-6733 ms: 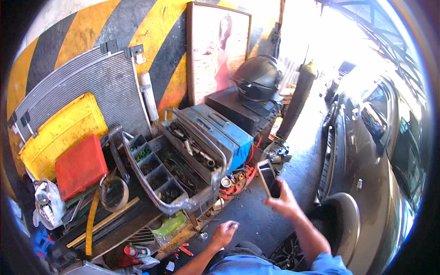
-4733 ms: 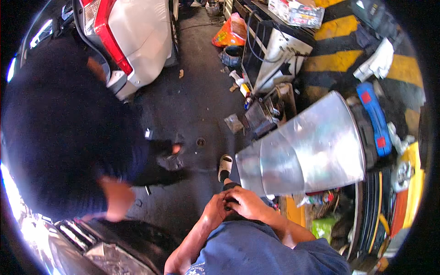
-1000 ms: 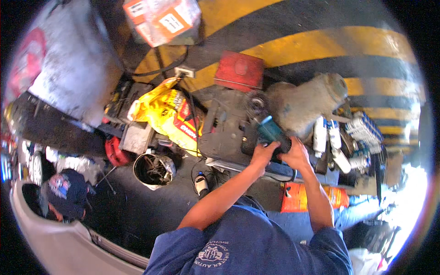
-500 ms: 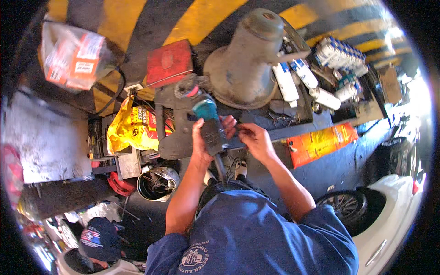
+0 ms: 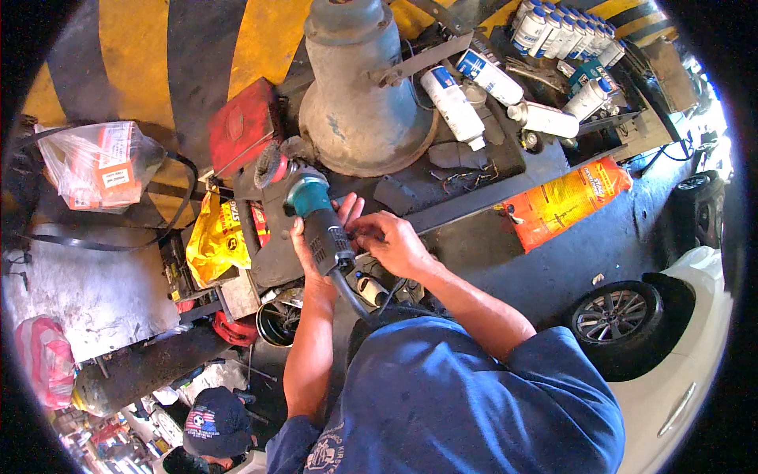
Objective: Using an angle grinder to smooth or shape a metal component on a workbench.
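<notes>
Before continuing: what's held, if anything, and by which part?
Left hand holds the grinder by its black body; whether the right hand holds anything is unclear.

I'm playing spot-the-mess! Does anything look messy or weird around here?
Yes: several white containers lie on their sides beside the big bell-shaped metal thing. They look out of place because a similar blue-topped group farther back is lined up neatly.

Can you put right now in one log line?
left hand: holds teal-black power tool; right hand: beside it, contact unclear; nearby: red case, bell-shaped casing
</notes>
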The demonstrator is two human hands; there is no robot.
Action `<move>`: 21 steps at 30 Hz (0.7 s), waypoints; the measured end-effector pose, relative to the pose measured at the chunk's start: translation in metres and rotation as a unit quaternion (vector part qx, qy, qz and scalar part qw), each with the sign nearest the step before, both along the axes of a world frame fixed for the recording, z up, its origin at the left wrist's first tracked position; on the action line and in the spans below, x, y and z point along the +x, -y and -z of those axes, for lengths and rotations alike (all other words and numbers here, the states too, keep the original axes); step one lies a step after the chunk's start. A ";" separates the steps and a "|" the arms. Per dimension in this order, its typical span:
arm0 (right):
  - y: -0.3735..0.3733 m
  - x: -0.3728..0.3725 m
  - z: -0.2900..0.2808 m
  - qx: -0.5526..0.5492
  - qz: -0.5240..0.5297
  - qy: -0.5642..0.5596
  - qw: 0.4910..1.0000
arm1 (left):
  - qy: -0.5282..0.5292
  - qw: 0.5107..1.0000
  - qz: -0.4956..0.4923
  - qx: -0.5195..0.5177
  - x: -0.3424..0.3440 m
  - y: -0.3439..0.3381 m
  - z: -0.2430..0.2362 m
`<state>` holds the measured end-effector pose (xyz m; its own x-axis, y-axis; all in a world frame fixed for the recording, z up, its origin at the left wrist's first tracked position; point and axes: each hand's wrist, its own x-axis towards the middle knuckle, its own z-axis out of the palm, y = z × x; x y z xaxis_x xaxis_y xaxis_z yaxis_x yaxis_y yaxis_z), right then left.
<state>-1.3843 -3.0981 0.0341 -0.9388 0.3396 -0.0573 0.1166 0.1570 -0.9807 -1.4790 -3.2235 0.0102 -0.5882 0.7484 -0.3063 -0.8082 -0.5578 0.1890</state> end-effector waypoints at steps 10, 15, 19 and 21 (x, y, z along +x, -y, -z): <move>0.010 0.028 0.001 -0.169 -0.054 -0.010 0.984 | 0.018 1.000 -0.008 0.006 0.003 -0.009 0.000; 0.010 0.024 0.007 -0.074 -0.045 0.004 0.996 | -0.029 0.999 -0.005 -0.017 -0.002 -0.009 -0.003; 0.013 0.026 0.007 -0.067 -0.034 -0.003 0.997 | -0.006 0.999 -0.008 -0.045 -0.001 -0.008 -0.007; 0.015 0.029 0.007 -0.142 -0.037 0.059 0.987 | -0.021 0.997 -0.001 -0.076 0.001 -0.006 -0.010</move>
